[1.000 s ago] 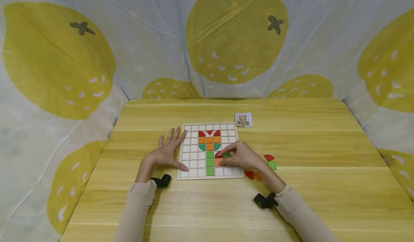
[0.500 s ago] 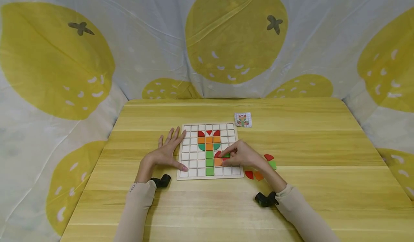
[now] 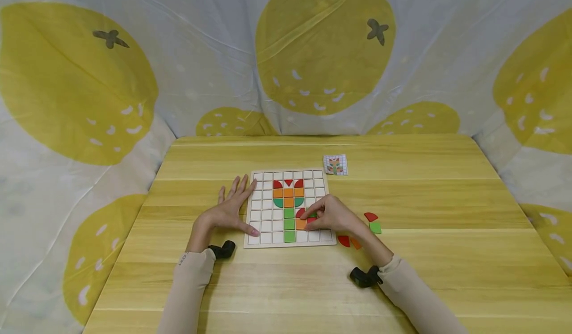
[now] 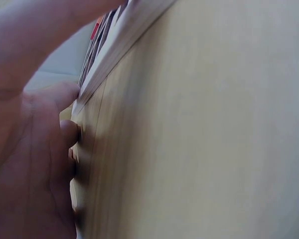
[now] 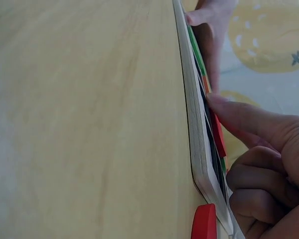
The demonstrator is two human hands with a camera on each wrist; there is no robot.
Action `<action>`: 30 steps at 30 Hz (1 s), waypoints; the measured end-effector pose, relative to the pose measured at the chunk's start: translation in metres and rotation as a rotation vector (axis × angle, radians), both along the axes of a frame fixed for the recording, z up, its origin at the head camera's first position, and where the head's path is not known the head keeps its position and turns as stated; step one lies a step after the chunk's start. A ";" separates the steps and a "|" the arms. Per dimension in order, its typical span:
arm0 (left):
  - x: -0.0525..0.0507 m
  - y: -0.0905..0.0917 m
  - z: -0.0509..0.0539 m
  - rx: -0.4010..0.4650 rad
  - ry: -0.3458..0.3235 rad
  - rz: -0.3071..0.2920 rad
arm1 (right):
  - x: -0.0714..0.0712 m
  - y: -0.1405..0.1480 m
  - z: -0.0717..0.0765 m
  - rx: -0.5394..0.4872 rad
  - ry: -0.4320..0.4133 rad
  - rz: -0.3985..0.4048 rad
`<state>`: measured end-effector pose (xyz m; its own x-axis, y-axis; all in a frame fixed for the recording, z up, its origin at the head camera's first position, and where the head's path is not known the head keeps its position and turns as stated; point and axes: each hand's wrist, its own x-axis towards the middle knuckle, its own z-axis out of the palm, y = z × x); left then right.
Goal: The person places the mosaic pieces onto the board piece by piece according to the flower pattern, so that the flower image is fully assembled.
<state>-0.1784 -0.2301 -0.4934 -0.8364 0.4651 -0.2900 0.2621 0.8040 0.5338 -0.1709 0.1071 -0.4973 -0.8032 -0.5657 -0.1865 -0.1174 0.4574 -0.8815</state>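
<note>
A wooden grid board (image 3: 266, 226) carries red, orange and green tiles that form a flower shape. My left hand (image 3: 228, 212) lies spread at the board's left edge, thumb and index finger touching it. With index finger and thumb, my right hand (image 3: 334, 216) pinches an orange square tile (image 3: 301, 224) sitting in a cell right of the green column (image 3: 290, 224). Directly beside it, a red tile (image 3: 311, 220) is partly hidden by that hand. Seen from the right wrist, the thumb meets the board's tiles and a red tile (image 5: 218, 137) shows near it.
Right of the board lie a red quarter-round tile (image 3: 371, 217), a green square tile (image 3: 375, 227), another red tile (image 3: 343, 240) and an orange tile (image 3: 355, 243) partly under the forearm. A small pattern card (image 3: 335, 165) lies behind the board's right corner.
My right index finger has shifted slightly down, from near the red rounded tile onto the orange square. The left hand stays in place.
</note>
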 end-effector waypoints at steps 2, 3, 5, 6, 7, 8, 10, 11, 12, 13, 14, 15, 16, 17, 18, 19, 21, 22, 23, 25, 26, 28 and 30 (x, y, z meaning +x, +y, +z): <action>0.000 -0.001 0.000 0.000 0.000 -0.001 | 0.000 0.000 0.000 0.001 -0.011 -0.003; 0.000 -0.001 -0.001 0.000 0.000 -0.002 | 0.000 0.000 0.001 0.002 -0.021 -0.005; 0.000 -0.001 -0.001 0.002 0.000 -0.002 | 0.000 0.002 0.004 0.003 -0.034 -0.011; 0.000 -0.001 -0.001 0.004 0.000 0.000 | 0.000 0.004 0.006 0.001 -0.032 -0.015; 0.000 -0.001 -0.002 0.005 0.000 0.001 | -0.001 0.007 0.008 0.003 -0.030 -0.018; 0.000 -0.001 -0.002 0.006 0.000 0.002 | -0.002 0.012 0.011 0.007 -0.024 -0.024; 0.000 0.000 -0.001 0.007 0.001 0.002 | -0.004 0.024 0.017 0.023 -0.002 -0.043; 0.000 0.000 -0.001 0.006 0.001 0.002 | -0.006 0.031 0.019 0.033 0.012 -0.050; 0.000 0.000 -0.001 0.006 0.001 0.001 | -0.007 0.039 0.022 0.044 0.019 -0.062; 0.000 0.000 -0.001 0.006 0.000 -0.001 | -0.008 0.049 0.023 0.054 0.018 -0.075; 0.000 0.000 -0.001 0.005 -0.001 -0.001 | -0.008 0.058 0.024 0.062 0.017 -0.090; 0.000 -0.001 0.000 0.004 -0.001 -0.002 | -0.009 0.068 0.025 0.069 0.015 -0.101; 0.000 -0.001 0.000 0.004 -0.001 -0.001 | -0.010 0.079 0.025 0.077 0.015 -0.109; 0.000 0.000 0.000 0.003 -0.002 -0.001 | -0.010 0.089 0.025 0.078 0.009 -0.121; 0.000 0.000 0.000 0.001 -0.004 -0.001 | -0.010 0.099 0.024 0.080 0.002 -0.133; 0.000 0.000 0.000 -0.001 -0.005 -0.001 | -0.010 0.108 0.023 0.084 0.001 -0.141; 0.000 0.000 0.000 0.002 -0.007 -0.002 | -0.009 0.126 0.021 0.088 0.001 -0.152; 0.000 0.000 0.000 0.001 -0.009 -0.003 | -0.008 0.134 0.020 0.088 0.000 -0.156; 0.000 0.000 0.000 0.003 -0.010 -0.003 | -0.007 0.141 0.019 0.085 -0.005 -0.160; 0.000 0.000 0.001 0.007 -0.010 -0.002 | -0.004 0.153 0.017 0.082 -0.023 -0.162; 0.000 0.000 0.001 0.007 -0.010 -0.001 | -0.004 0.158 0.016 0.077 -0.036 -0.159; 0.000 0.000 0.002 0.003 -0.010 0.001 | -0.002 0.167 0.014 0.065 -0.066 -0.147; 0.000 0.000 0.002 0.004 -0.009 0.002 | -0.002 0.172 0.011 0.054 -0.092 -0.131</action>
<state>-0.1784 -0.2300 -0.4916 -0.8347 0.4644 -0.2959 0.2550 0.8022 0.5398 -0.1729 0.2788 -0.4860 -0.8477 -0.4443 -0.2898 0.0264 0.5104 -0.8595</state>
